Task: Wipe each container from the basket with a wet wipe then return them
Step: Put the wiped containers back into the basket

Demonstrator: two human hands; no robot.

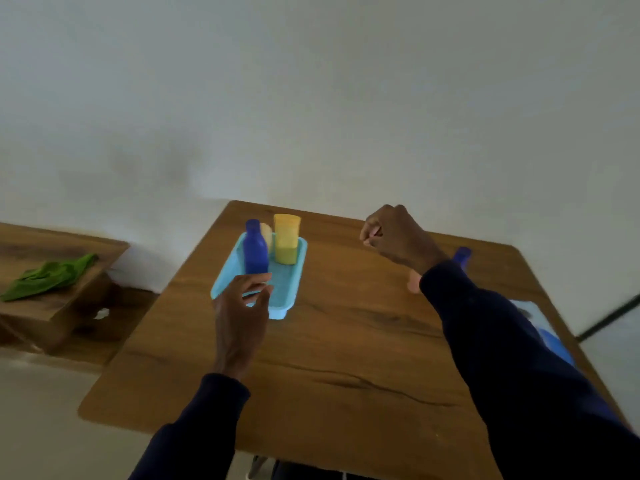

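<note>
A light-blue basket [291, 289] sits on the wooden table [346, 358]. In it stand a dark-blue bottle [255, 247], a yellow container [286, 242] and a pale container [266, 230] mostly hidden behind the bottle. My left hand [242, 306] hovers at the basket's near left corner. Its fingers are loosely curled just in front of the bottle's base, with a gap between thumb and fingers. My right hand [391, 237] is raised over the table right of the basket, curled into a fist; nothing shows in it. A second blue bottle [462, 254] peeks out behind my right forearm.
A white-and-blue packet [550, 337] lies at the table's right edge, partly under my right arm. A small pale thing [414, 283] shows below my right wrist; I cannot tell what it is. A green cloth [52, 275] lies on a low wooden bench at left.
</note>
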